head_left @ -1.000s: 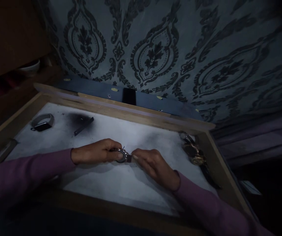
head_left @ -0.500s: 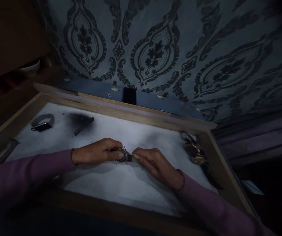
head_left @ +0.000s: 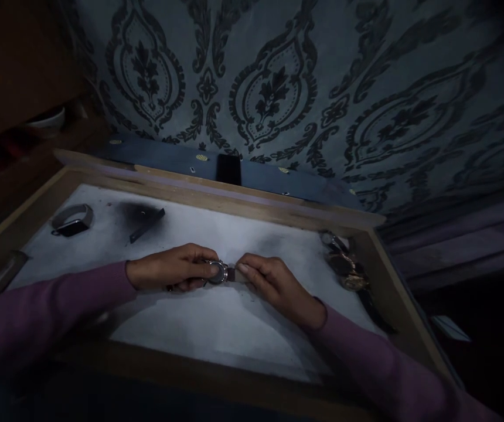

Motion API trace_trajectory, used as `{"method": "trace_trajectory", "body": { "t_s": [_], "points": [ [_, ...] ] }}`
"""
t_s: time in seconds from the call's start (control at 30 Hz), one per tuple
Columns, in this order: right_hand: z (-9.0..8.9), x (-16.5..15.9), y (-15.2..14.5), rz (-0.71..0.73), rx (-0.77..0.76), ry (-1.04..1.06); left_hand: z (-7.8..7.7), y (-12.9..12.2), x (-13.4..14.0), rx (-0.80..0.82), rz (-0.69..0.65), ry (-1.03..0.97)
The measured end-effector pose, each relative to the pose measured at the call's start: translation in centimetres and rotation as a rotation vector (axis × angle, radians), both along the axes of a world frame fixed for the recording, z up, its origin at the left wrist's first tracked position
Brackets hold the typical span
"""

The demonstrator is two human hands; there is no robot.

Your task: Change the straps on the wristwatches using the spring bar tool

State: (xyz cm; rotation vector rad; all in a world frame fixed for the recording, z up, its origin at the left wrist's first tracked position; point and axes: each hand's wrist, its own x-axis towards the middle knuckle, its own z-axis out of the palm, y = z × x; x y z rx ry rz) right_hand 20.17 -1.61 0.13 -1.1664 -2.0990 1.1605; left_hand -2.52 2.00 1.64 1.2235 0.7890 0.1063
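Observation:
Over the middle of the white-lined tray, a wristwatch (head_left: 218,272) with a round dark dial and a metal rim is held between my two hands. My left hand (head_left: 175,268) grips the case from the left, its thumb lying on the dial's edge. From the right, my right hand (head_left: 273,284) pinches something flat and pale with thumb and fingertips, up against the short dark brown strap end (head_left: 231,274) beside the case. Whether that pale piece is part of the strap or a small tool, I cannot make out.
A wooden-rimmed tray (head_left: 217,196) surrounds the white surface. At its left lies a smartwatch with a grey band (head_left: 72,221); a dark flat strip (head_left: 147,225) is nearby. Several watches (head_left: 352,278) lie along the right wall. A black phone (head_left: 228,170) rests behind the far rim.
The watch has tilted slightly, so its dial shows more, and both hands sit a little higher in view. Both hands keep their grip. The whole view has shifted slightly.

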Motion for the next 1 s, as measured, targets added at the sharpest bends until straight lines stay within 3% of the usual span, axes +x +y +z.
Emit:
{"method": "trace_trajectory", "body": {
  "t_s": [0.17, 0.47, 1.0],
  "points": [
    [0.04, -0.11, -0.06, -0.086, 0.083, 0.015, 0.22, -0.46, 0.29, -0.100, 0.090, -0.031],
    [0.00, -0.02, -0.46, -0.139, 0.323, -0.011, -0.33, -0.57, 0.59, -0.136, 0.244, -0.049],
    [-0.48, -0.01, 0.18, -0.151, 0.133, -0.003, -0.46, -0.07, 0.54, -0.210, 0.296, -0.024]
  ]
}}
